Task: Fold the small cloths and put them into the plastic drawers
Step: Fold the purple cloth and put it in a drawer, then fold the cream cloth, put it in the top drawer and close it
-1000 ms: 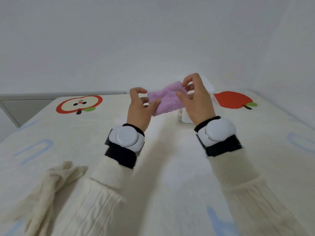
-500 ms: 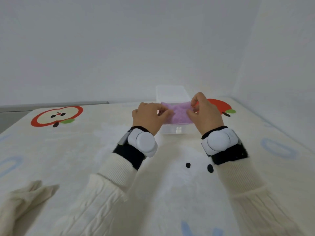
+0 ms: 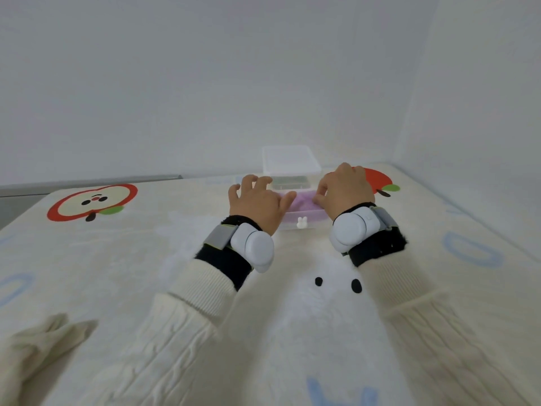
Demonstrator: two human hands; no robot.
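Purple cloth (image 3: 301, 202) lies in pulled-out drawer (image 3: 314, 225). Left hand (image 3: 257, 202) spread loose, thumb at cloth's edge. Right hand (image 3: 345, 189) thumb on cloth, fingers curled; pinch cannot be told.

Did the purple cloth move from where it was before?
Yes. The purple cloth went down, from the air in front of the drawer box into its open drawer.

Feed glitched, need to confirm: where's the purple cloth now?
Head view, centre: the purple cloth lies in the pulled-out clear drawer, between the left hand and right hand, just behind the bunny knob.
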